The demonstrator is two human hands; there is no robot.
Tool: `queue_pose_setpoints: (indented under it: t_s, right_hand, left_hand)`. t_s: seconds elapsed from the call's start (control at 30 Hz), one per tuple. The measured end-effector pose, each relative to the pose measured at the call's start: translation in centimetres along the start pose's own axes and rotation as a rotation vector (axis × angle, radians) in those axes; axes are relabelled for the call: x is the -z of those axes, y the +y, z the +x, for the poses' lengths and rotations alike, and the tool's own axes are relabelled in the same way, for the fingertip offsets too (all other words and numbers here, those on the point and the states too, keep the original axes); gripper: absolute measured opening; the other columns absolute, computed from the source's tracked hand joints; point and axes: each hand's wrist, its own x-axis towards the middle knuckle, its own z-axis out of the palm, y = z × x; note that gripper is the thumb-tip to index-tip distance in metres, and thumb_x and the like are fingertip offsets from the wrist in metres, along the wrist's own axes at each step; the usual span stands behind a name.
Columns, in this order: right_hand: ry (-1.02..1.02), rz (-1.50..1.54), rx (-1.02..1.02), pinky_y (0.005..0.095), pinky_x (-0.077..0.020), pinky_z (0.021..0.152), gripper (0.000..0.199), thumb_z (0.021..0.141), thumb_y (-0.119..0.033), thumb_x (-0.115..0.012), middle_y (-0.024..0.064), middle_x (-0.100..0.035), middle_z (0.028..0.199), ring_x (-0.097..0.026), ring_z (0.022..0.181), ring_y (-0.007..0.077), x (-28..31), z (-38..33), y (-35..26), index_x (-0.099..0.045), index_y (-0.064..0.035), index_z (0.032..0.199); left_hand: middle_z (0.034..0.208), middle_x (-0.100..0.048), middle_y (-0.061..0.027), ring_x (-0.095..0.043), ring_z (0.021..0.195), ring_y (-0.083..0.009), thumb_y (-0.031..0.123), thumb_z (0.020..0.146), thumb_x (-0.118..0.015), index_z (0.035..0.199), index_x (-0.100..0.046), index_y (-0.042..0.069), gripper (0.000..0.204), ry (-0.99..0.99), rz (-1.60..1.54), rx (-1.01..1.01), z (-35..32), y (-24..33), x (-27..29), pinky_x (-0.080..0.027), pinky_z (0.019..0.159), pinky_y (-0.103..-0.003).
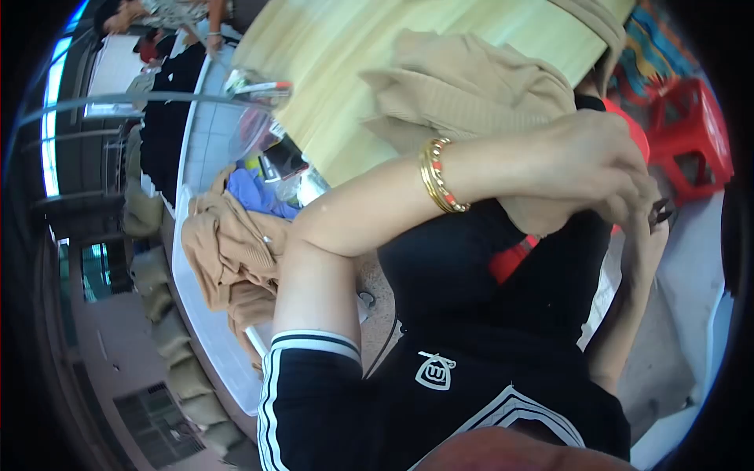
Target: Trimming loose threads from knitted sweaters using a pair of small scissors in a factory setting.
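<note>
Black shirt point(440, 377) is filling the lower frame; both hands are meeting at right centre, the left hand point(605, 157) and right hand point(648, 228) pinching tan cloth point(542, 216) below the tan garment point(463, 90).

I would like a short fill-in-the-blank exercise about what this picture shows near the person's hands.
1. The left hand wears bangles on its ____.
2. The folded garment on the wooden table is ____ in colour.
3. The plastic stool beside the table is ____.
4. The person's shirt is mostly ____.

Missing words: wrist; beige; red; black
</note>
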Motion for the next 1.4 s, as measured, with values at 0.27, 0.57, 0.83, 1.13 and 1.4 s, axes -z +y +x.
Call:
queue_pose_setpoints:
  t_s: [0.27,0.57,0.83,1.13,1.4]
  right_hand:
    - [-0.017,-0.206,0.333,0.0363,-0.0387,0.095,0.040,0.081,-0.024,-0.069,0.0171,-0.059,0.110,-0.055,0.104,0.0251,1.0,1.9,-5.2,-0.059,0.0069,0.105]
    - [-0.093,-0.157,0.422,0.0192,-0.0340,0.066,0.017,0.073,0.001,-0.073,-0.0024,-0.052,0.078,-0.045,0.073,0.0061,-5.8,4.5,-9.7,-0.061,0.0007,0.086]
    - [-0.246,-0.100,0.551,0.0188,-0.0348,0.067,0.016,0.075,0.002,-0.071,-0.0017,-0.056,0.079,-0.048,0.073,0.0055,-7.5,6.2,-10.7,-0.062,0.0005,0.088]
    - [-0.362,-0.462,0.347,0.0207,-0.0416,0.083,0.041,0.079,0.001,-0.067,0.0007,-0.058,0.097,-0.053,0.091,0.0087,-10.0,7.0,-6.9,-0.058,0.0005,0.118]
    - [-0.501,-0.633,0.612,0.0230,-0.0430,0.070,0.038,0.070,-0.002,-0.074,0.0062,-0.062,0.096,-0.054,0.084,0.0140,-15.0,3.7,-7.5,-0.067,-0.0005,0.107]
  left_hand:
    - [0.080,-0.058,-0.0109,-0.058,0.082,-0.0240,0.018,0.081,-0.066,0.094,-0.065,0.001,0.022,-0.301,0.231,0.247,-0.9,1.6,5.3,-0.046,0.072,-0.034]
    - [0.096,-0.060,-0.0018,-0.056,0.084,-0.0044,0.009,0.083,-0.068,0.109,-0.062,0.000,0.028,0.158,-0.091,0.647,-6.1,5.6,11.9,-0.046,0.070,-0.017]
    - [0.081,-0.054,-0.0024,-0.051,0.072,-0.0087,0.008,0.079,-0.064,0.091,-0.063,-0.004,0.017,0.299,0.426,0.474,-8.2,13.2,15.2,-0.037,0.065,-0.020]
    - [0.091,-0.067,-0.0012,-0.060,0.083,-0.0031,0.013,0.088,-0.065,0.105,-0.065,-0.002,0.023,0.466,-0.428,0.828,-14.1,6.2,9.5,-0.046,0.074,-0.018]
    - [0.094,-0.068,-0.0042,-0.062,0.087,-0.0056,0.011,0.088,-0.064,0.108,-0.063,-0.003,0.025,0.611,-0.643,0.809,-15.1,5.5,7.5,-0.048,0.077,-0.018]
